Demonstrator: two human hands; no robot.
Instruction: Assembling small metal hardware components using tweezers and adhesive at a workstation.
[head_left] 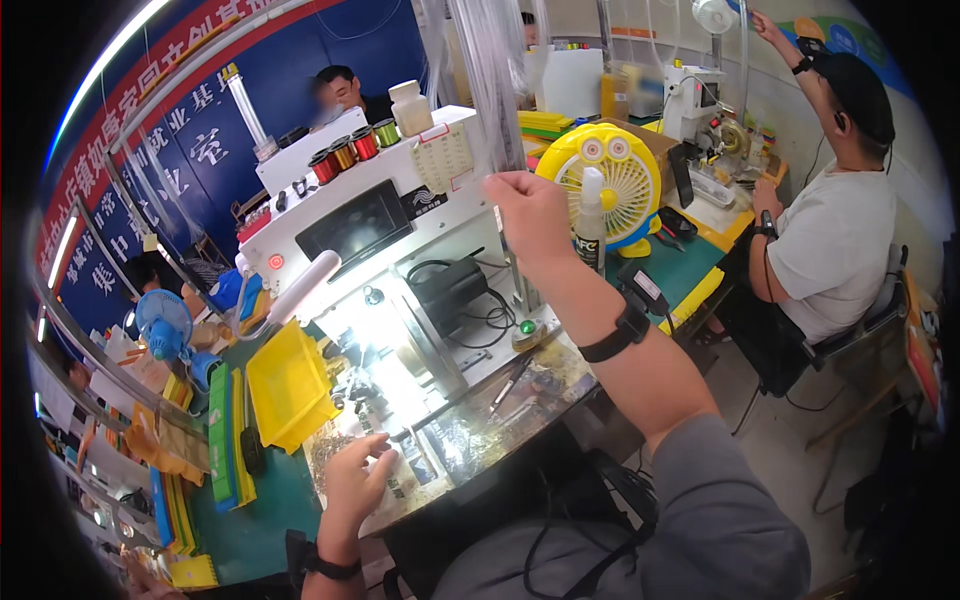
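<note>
My right hand (533,220) is raised in front of the white machine (450,150), beside hanging clear plastic strands (470,70). Its fingers are pinched together, and whatever is between them is too small to make out. Low at the machine's front edge, my left hand (358,480) has curled fingers, with thumb and forefinger close together near a small metal fixture (425,455). What it holds, if anything, cannot be made out. Bright lamplight washes out the metal parts behind it. A slim pen-like tool (511,385) lies on the stained work plate (480,425).
A yellow plastic bin (290,385) stands left of the lit area. Spools of coloured wire (345,152) and a white bottle (410,108) sit atop the machine. To the right are a yellow fan (615,190), a clear spray bottle (590,225) and a seated co-worker (840,220).
</note>
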